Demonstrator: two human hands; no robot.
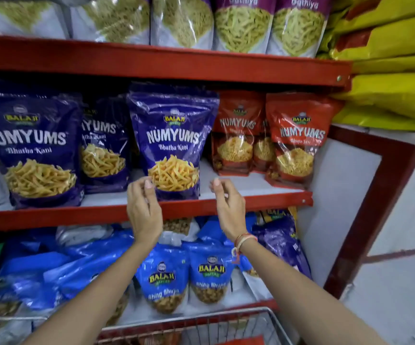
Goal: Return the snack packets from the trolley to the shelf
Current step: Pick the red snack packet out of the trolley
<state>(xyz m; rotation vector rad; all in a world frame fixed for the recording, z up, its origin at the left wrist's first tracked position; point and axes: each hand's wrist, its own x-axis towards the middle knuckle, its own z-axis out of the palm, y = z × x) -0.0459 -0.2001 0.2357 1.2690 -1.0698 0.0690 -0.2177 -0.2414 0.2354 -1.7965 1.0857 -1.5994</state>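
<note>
Red metal shelving [151,63], white panelled wall [345,195] with red trim at right

Snack packet [173,143] upright on middle shelf [251,185]; left hand [144,210] and right hand [229,207] flank its base; trolley [201,324] below.

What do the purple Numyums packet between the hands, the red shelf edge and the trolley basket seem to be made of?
Purple Numyums packet: glossy plastic film, judging by glare and creases. Red shelf edge: probably painted metal; smooth, with a rivet at its end. Trolley basket: thin shiny metal wire, likely steel.
</note>
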